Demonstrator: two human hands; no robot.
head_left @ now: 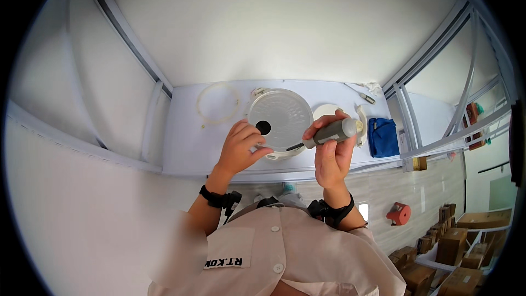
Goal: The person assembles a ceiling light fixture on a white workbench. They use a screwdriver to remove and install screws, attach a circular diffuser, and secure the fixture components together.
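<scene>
My right hand (333, 161) is wrapped round the thick grey handle of a screwdriver (331, 133). Its pale end cap points right, and its short dark shaft points left toward my other hand. My left hand (239, 145) has its fingers curled, with thumb and forefinger close together; whatever small thing sits between them is too small to make out. Both hands are above the near side of a round, white-rimmed lid-like part (293, 111) with a translucent middle. A black disc (263, 127) shows beside my left fingers, partly hidden by them.
On the white table (186, 142) lie a pale yellowish ring (218, 84) at left and a second screwdriver (366, 97) at back right. A white round piece (326, 111), a curved white part (362, 123) and a blue pouch (383, 138) are at right. Frame posts flank the table.
</scene>
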